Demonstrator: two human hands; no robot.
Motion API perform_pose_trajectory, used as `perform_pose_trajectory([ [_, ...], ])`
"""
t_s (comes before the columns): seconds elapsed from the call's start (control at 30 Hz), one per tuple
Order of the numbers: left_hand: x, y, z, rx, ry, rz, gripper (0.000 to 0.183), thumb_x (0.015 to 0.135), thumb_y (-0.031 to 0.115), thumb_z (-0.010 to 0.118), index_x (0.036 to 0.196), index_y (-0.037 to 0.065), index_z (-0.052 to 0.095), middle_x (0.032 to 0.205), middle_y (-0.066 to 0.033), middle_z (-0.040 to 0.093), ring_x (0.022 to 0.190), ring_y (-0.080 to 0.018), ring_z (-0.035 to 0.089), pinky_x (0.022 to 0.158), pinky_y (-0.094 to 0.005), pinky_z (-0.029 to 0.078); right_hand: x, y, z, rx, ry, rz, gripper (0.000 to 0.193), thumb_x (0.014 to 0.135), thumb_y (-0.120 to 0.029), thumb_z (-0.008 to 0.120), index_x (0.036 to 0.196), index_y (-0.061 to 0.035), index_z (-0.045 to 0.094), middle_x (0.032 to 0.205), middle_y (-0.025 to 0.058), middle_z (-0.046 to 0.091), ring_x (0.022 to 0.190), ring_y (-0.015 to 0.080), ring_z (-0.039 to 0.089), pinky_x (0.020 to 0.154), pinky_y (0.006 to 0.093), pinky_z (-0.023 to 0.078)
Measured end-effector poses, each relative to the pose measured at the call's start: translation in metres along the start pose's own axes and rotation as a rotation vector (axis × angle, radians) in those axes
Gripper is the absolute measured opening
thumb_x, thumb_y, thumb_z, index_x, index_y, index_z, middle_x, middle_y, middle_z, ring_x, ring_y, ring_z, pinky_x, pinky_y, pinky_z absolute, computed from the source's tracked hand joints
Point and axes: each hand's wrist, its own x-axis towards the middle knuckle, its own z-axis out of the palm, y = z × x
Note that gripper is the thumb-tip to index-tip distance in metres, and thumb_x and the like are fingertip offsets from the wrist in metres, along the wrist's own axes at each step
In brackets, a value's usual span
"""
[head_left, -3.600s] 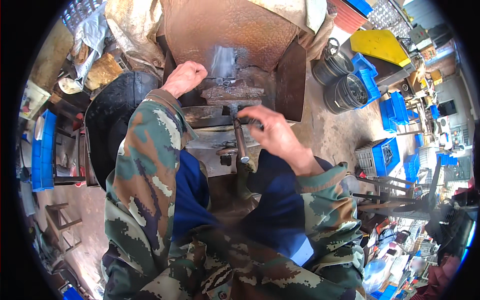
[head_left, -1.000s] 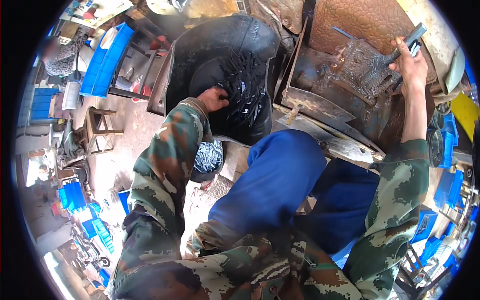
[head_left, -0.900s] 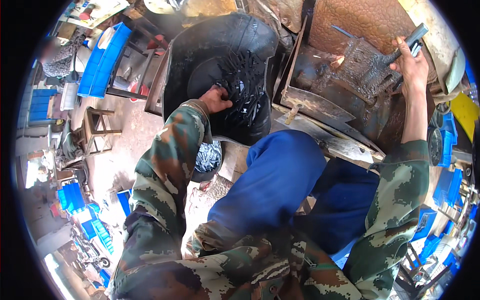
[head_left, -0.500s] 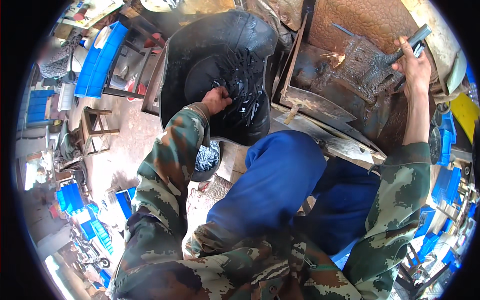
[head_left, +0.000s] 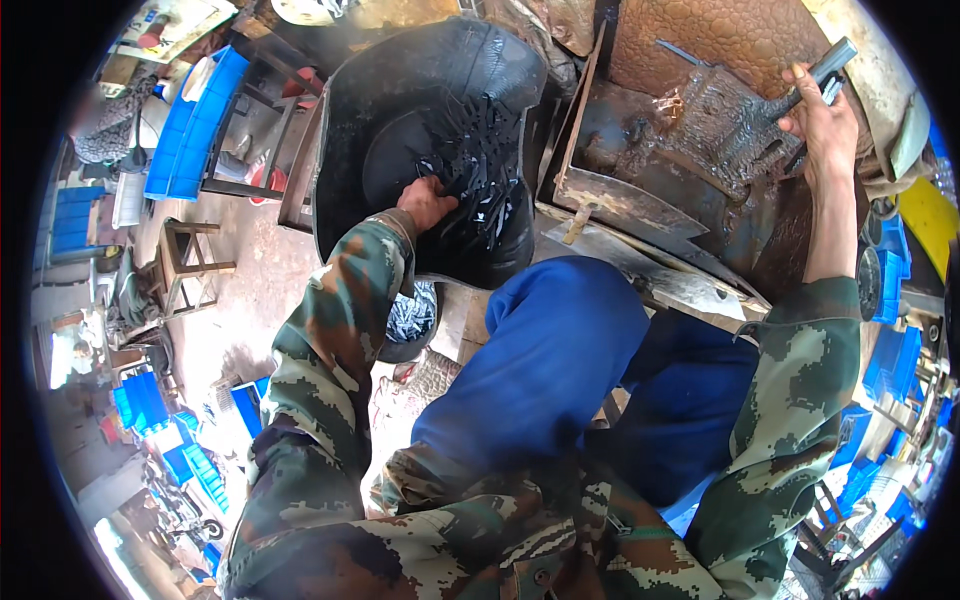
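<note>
My left hand (head_left: 428, 203) reaches into a big black tub (head_left: 375, 95), its fingers curled together at the near edge of a heap of thin dark metal strips (head_left: 487, 170). Its fingertips are partly hidden, so what they hold cannot be made out. At the upper right, my right hand (head_left: 828, 128) is closed round a grey metal bar (head_left: 822, 75) that slants over a wet, grimy metal block (head_left: 725, 130). This block sits in a rusty, oily metal tray (head_left: 625, 205).
A bucket of shiny metal strips (head_left: 412, 315) stands beneath the tub's near side. To the left are a blue bin (head_left: 195, 135) and a wooden stool (head_left: 180, 243). My blue-trousered knee (head_left: 575, 310) lies close to tub and tray. Blue crates (head_left: 890, 360) stand at right.
My left hand has shifted slightly down and left, near the strips. My right hand and the bar have moved a little to the left, and the bright glint by the block has dimmed.
</note>
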Motion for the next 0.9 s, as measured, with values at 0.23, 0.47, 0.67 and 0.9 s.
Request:
perform_pose_trajectory([
  [0.23,0.009,-0.008,0.001,-0.058,0.031,0.101,0.047,0.081,0.027,0.072,0.118,0.000,0.062,0.108,-0.0220,0.068,0.107,-0.0355,0.065,0.093,-0.0397,0.050,0.003,0.002,-0.003,-0.002,-0.009,0.008,0.033,0.092,-0.032,0.071,0.112,-0.0057,0.067,0.098,0.0019,0.071,0.062,0.0045,0.053,0.052,0.0208,0.055],
  [0.47,0.025,-0.025,0.011,-0.162,0.157,0.288,0.052,0.090,0.030,0.060,0.131,-0.002,0.056,0.128,-0.0249,0.061,0.124,-0.0369,0.056,0.105,-0.0394,0.043,0.001,0.000,0.000,-0.022,0.005,0.012,0.031,0.093,-0.029,0.069,0.113,-0.0060,0.067,0.098,0.0016,0.071,0.073,0.0053,0.059,0.052,0.0203,0.055],
  [0.67,0.019,-0.014,-0.003,-0.240,0.185,0.235,0.051,0.090,0.028,0.061,0.129,-0.004,0.056,0.116,-0.0231,0.067,0.111,-0.0376,0.063,0.096,-0.0413,0.049,0.002,0.005,-0.003,0.013,0.006,-0.009,0.029,0.093,-0.028,0.069,0.110,-0.0048,0.067,0.097,0.0018,0.071,0.064,0.0044,0.056,0.051,0.0203,0.055],
  [0.9,-0.015,-0.018,-0.071,0.187,0.221,0.329,0.039,0.090,0.028,0.063,0.115,-0.002,0.062,0.106,-0.0257,0.067,0.102,-0.0415,0.063,0.087,-0.0437,0.052,0.004,0.007,0.004,0.057,-0.022,-0.009,0.034,0.092,-0.029,0.070,0.114,-0.0035,0.064,0.085,-0.0014,0.066,0.054,0.0012,0.043,0.053,0.0208,0.052],
])
